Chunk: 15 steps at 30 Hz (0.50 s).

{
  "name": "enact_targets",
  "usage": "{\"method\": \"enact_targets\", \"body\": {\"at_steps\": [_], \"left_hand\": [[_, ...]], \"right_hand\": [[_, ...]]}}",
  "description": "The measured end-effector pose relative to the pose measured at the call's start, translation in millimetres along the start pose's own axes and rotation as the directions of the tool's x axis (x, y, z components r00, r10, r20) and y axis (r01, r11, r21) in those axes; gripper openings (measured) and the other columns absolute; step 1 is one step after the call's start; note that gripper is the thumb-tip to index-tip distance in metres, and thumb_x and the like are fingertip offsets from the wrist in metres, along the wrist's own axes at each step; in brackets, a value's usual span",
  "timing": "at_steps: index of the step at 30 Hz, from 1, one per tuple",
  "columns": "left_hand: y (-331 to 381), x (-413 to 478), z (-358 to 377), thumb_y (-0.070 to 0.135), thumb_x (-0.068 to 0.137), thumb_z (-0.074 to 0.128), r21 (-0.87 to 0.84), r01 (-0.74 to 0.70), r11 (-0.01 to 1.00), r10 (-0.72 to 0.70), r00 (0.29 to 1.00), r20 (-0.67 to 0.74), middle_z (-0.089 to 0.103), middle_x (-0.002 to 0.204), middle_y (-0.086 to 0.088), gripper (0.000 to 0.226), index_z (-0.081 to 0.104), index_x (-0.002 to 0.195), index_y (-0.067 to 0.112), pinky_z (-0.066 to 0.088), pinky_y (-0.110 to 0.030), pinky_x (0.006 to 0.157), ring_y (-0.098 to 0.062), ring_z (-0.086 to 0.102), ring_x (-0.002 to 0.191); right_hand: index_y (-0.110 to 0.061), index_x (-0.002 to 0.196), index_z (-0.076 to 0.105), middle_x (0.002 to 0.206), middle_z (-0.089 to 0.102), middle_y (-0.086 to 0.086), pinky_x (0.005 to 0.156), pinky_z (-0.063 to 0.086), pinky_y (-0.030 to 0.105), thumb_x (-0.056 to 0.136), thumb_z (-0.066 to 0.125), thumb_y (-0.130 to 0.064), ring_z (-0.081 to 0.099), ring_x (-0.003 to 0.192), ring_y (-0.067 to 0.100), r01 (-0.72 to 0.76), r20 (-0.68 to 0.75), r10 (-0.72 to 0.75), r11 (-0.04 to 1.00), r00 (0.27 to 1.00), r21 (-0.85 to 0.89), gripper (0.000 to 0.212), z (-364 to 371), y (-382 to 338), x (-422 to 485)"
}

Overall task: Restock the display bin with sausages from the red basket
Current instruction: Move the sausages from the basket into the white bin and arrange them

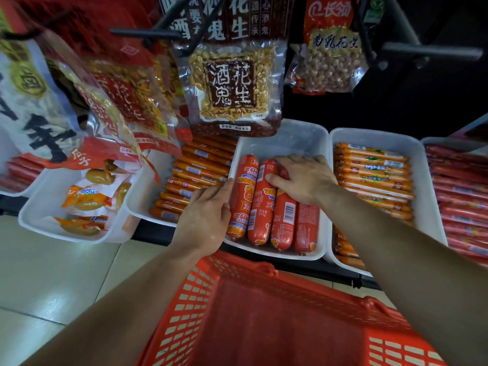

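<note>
We are in a food shop, at a snack and sausage display. Clear bags of peanuts (232, 83) with printed labels hang in rows from black metal pegs (433, 52), as goods for sale do. Below them a line of white plastic display bins (298, 138) sits on a dark shelf edge (153, 233), each sorted by product: thick red plastic-wrapped sausages (261, 207) with barcodes, thin orange sausage sticks (375, 170), orange-wrapped snack packets (87, 196). A red plastic lattice shopping basket (200, 299) stands in front, above a pale tiled floor (52, 273).
</note>
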<state>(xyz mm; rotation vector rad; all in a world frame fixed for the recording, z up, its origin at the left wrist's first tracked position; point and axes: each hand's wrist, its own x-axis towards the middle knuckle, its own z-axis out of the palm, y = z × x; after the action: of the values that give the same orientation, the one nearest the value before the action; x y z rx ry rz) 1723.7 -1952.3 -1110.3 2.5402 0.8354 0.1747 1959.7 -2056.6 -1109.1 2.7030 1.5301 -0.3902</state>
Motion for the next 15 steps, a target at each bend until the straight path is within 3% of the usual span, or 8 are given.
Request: {"method": "enact_targets", "body": {"at_steps": [6,10,15], "left_hand": [[1,0,0,0.026,0.104,0.041,-0.007,-0.003,1.000,0.003,1.000,0.003,0.045,0.149,0.006,0.055,0.026,0.156,0.027,0.042,-0.036,0.105,-0.016,0.035,0.129],[2,-1,-2,0.027,0.105,0.041,-0.023,0.010,1.000,-0.010,1.000,0.006,0.045,0.149,0.006,0.054,0.025,0.157,0.028,0.042,-0.038,0.106,-0.017,0.036,0.128],[3,-7,-6,0.027,0.104,0.043,-0.026,0.029,0.999,-0.029,0.999,0.022,0.048,0.148,0.005,0.053,0.030,0.155,0.029,0.039,-0.039,0.105,-0.024,0.040,0.127]], "right_hand": [[-0.036,0.140,0.048,0.136,0.054,0.001,0.107,0.029,0.050,0.085,0.019,-0.083,0.052,0.125,0.026,-0.105,0.099,0.100,0.993,0.990,0.052,0.079,-6,-15,9],[-0.033,0.154,0.024,0.154,0.038,0.003,0.116,0.019,0.050,0.088,0.023,-0.078,0.032,0.142,0.028,-0.079,0.029,0.077,0.995,0.997,0.062,0.081,0,-14,-5],[-0.027,0.159,-0.004,0.166,0.006,0.002,0.123,0.001,0.044,0.096,0.018,-0.067,-0.001,0.153,0.022,-0.014,-0.029,0.014,1.000,0.999,-0.002,0.077,14,3,-58]]}}
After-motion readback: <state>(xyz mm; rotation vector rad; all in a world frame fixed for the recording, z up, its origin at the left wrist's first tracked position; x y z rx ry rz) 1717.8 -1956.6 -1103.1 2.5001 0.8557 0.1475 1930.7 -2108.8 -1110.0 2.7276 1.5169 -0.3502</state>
